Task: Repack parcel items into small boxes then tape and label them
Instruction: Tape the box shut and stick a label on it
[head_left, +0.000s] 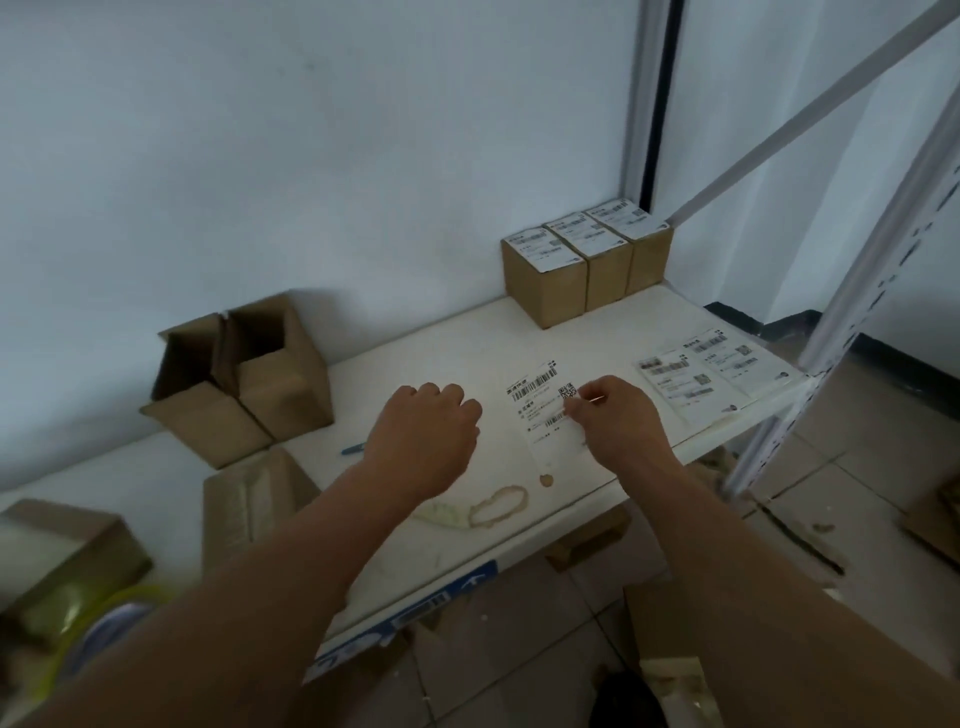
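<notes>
- Shipping label (543, 402) lies mid-desk, its right edge pinched by the right hand (615, 415); the grip is clamped on the paper.
- Left hand (423, 431) hovers just left of it, fingers loosely curled, holding nothing.
- Peeling looks like the step in hand: best to lift one corner slowly, keeping the sheet flat so it doesn't curl or stick to itself.
- More labels (714, 376) lie to the right on the desk (363, 374).
- Three labelled boxes (584, 265) stand sealed at the far right.
- Two open boxes (239, 369) sit far left; their contents are hidden.
- Taped boxes (249, 499) wait near left.
</notes>
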